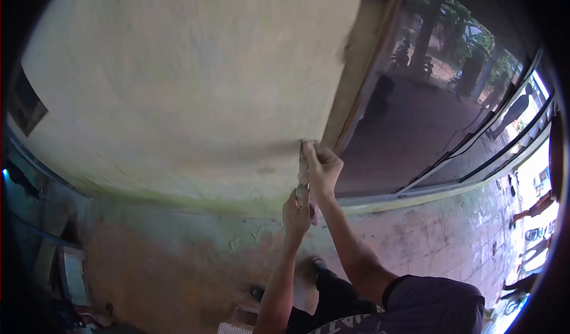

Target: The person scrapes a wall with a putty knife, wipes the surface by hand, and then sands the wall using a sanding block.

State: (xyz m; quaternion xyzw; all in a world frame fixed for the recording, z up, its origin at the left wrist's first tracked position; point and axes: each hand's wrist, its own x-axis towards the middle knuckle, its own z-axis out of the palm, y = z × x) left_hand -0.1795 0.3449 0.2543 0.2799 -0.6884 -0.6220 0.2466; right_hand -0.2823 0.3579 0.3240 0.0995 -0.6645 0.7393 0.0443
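Observation:
In the middle of the view, my right hand point(325, 169) is closed round the upper part of a narrow tool point(303, 182), near the edge of the pale wall point(208, 84). Below it and slightly to the left, my left hand point(296, 214) grips the tool's lower part. The tool stands roughly upright, its top end close to the wall beside the wooden frame point(356, 78). Fingers cover much of it, so its exact kind cannot be made out.
A dark glass window point(427, 114) with reflections stands right of the frame. The floor point(178, 263) is stained. At the lower left is a wooden box-like object point(74, 274). Other people, partly visible, are at the far right.

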